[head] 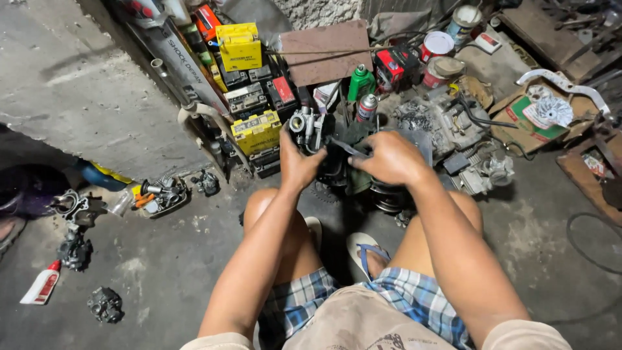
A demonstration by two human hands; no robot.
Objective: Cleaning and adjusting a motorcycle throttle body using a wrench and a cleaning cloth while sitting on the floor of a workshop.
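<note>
From the head view, the left hand (299,163) grips a metal carburetor (310,129) held above the knees. The right hand (391,159) is closed around a slim tool (348,148) whose tip meets the carburetor. Yellow batteries (256,131) and a green bottle (360,83) sit just behind on the floor (162,266).
</note>
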